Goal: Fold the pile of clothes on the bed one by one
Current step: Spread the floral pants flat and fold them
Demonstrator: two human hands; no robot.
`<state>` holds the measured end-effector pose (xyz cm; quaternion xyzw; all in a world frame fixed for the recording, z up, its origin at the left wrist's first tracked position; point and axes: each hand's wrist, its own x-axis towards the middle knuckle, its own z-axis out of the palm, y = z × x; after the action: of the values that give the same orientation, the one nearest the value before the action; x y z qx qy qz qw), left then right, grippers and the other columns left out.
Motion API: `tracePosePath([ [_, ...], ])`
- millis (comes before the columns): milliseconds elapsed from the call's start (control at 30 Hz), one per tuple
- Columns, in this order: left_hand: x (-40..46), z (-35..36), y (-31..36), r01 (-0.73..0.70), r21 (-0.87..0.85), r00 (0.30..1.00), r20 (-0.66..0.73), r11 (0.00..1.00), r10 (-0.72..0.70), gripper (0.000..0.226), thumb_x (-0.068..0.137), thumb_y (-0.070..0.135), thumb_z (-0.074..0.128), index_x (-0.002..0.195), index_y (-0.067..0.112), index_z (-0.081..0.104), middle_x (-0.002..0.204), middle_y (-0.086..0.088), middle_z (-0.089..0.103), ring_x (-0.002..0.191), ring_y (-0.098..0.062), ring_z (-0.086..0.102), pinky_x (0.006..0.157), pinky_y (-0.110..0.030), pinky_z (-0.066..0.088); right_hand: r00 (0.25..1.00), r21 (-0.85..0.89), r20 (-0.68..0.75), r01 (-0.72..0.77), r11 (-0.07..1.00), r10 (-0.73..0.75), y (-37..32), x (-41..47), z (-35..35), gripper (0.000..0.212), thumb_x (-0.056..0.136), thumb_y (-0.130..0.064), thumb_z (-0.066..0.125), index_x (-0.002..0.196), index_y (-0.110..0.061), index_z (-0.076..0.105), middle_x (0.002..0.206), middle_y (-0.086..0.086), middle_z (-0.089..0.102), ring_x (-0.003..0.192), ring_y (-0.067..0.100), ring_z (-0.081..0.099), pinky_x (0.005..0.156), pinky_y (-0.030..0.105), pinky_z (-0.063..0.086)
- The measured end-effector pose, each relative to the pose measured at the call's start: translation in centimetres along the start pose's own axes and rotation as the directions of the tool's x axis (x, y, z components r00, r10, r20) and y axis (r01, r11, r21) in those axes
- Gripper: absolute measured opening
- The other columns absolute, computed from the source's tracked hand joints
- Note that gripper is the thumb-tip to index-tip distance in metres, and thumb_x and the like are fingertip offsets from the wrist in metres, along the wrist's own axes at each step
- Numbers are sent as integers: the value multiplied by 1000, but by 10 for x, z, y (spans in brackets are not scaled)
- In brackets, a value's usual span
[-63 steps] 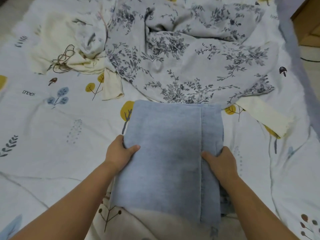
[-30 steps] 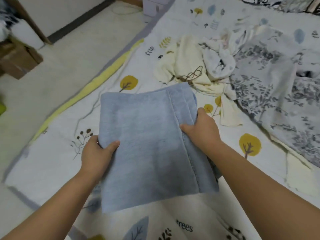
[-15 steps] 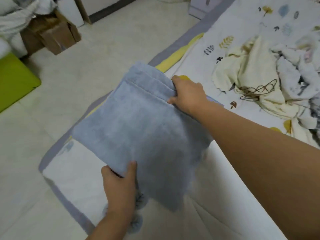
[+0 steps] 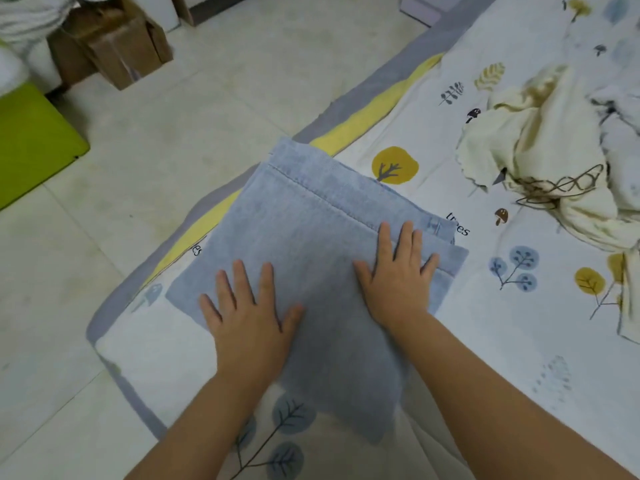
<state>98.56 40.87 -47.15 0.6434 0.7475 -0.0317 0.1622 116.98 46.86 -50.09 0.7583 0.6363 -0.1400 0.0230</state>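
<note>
A: What has moved? Half a second earlier the folded jeans (image 4: 311, 258) were held off the bed (image 4: 502, 341), the left hand (image 4: 247, 317) gripping the near edge and the right hand (image 4: 398, 275) the far seam. Now the jeans lie flat at the bed's left corner, and both hands have let go of the edges.

B: State of the hands? Both lie palm down on the denim, fingers straight and spread, pressing; neither pinches anything. The left hand sits at the near left part of the fold, the right hand at the right part, its fingertips reaching the stitched seam.

A: Where is the fold relative to the bed's edge? Its far left corner passes over the yellow and grey border and appears to overhang the floor (image 4: 173, 168). The rest lies on the printed sheet.

B: What remains? A cream garment (image 4: 540, 140) with a brown cord (image 4: 561, 188) on it lies crumpled far right, well apart from the jeans, so the task looks unfinished.

A: What could go wrong? Probably two things. The overhanging corner may drag the fold off the bed once the pressure is lifted. Uneven smoothing, one palm sliding more than the other, could also shift the upper layer, since the layers at the right edge are already stepped rather than flush.
</note>
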Motion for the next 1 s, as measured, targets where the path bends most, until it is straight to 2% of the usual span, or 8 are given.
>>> tracePosePath([
  [67,8,12,-4,-2,98,994,109,995,-9,111,54,73,-39,148,22,-11,155,-19,-14,142,-41,-11,112,-58,0,1000,9,25,9,1000,-9,4,1,5,72,94,-57,25,150,-24,-7,157,11,-12,144,28,-11,112,55,-5],
  [167,10,19,-4,16,136,991,132,991,-34,112,51,71,-43,147,20,-16,154,-20,-15,141,-43,-11,111,-60,1,998,7,54,21,1000,-21,3,4,2,71,95,-56,25,150,-24,-8,157,11,-13,144,28,-12,112,55,-5],
  [267,11,5,3,23,122,993,116,992,-38,90,79,72,-8,149,17,1,155,-22,-1,141,-44,1,111,-58,9,991,21,101,82,996,-84,8,2,-16,66,97,-49,31,150,-21,4,157,12,-4,145,29,-2,112,54,4],
  [333,11,-11,14,-8,50,998,55,999,5,67,91,54,32,140,9,29,149,-23,22,136,-42,20,108,-52,24,984,73,111,129,989,-137,18,-1,-34,55,97,-42,37,143,-14,27,151,14,21,139,28,19,110,46,21],
  [400,11,-25,32,-101,-67,995,8,993,101,47,92,37,47,125,4,47,136,-19,41,124,-37,38,98,-44,34,980,120,109,154,981,-168,33,-9,-52,40,96,-34,41,127,-10,46,132,14,43,124,29,39,97,38,36],
  [567,10,-45,98,-298,-184,946,71,937,315,31,93,28,48,120,14,54,122,-8,56,110,-27,53,87,-31,38,982,200,150,85,976,-117,84,-39,-91,28,94,-21,42,116,-10,55,115,14,59,105,31,54,82,34,43],
  [800,-16,-51,197,-452,-203,872,106,869,478,23,93,25,45,111,20,58,103,3,66,94,-17,58,70,-24,35,980,165,199,-44,985,11,186,-81,-126,36,97,-25,39,131,-19,48,124,8,57,112,25,52,88,31,41],
  [1000,-55,-47,290,-572,-179,788,154,801,597,27,94,26,44,119,20,55,111,1,65,103,-19,57,78,-25,41,975,136,185,-150,979,124,284,-119,-154,37,96,-21,38,131,-17,47,123,8,57,112,24,51,82,28,39],
])
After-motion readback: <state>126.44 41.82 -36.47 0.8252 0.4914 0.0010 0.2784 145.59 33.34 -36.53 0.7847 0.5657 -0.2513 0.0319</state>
